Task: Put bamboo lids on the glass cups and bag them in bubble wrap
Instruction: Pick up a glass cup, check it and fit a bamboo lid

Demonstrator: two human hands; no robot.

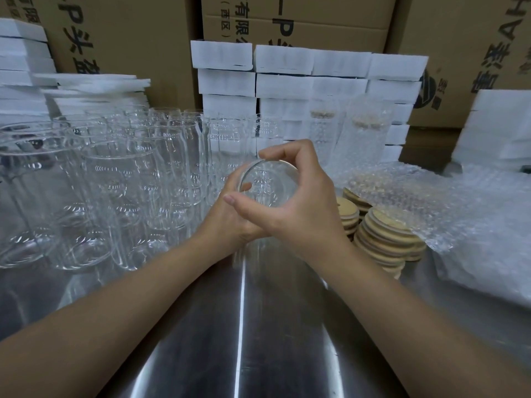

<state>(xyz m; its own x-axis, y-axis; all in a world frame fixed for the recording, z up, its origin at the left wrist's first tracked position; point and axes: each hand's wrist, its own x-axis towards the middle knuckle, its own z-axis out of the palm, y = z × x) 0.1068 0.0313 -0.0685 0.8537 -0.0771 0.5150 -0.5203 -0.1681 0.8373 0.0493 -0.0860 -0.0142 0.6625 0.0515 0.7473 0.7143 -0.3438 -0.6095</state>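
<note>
A clear glass cup is held tilted above the steel table, its round base facing me. My right hand curls round that end from the right, thumb across the front. My left hand grips the cup's body from below and is partly hidden under the right hand. Stacks of round bamboo lids lie just right of my hands. Bubble wrap bags are piled at the right. Two wrapped, lidded cups stand behind.
Several bare glass cups crowd the left half of the steel table. White foam boxes are stacked behind, with more foam at far left and right. Brown cartons form the back wall.
</note>
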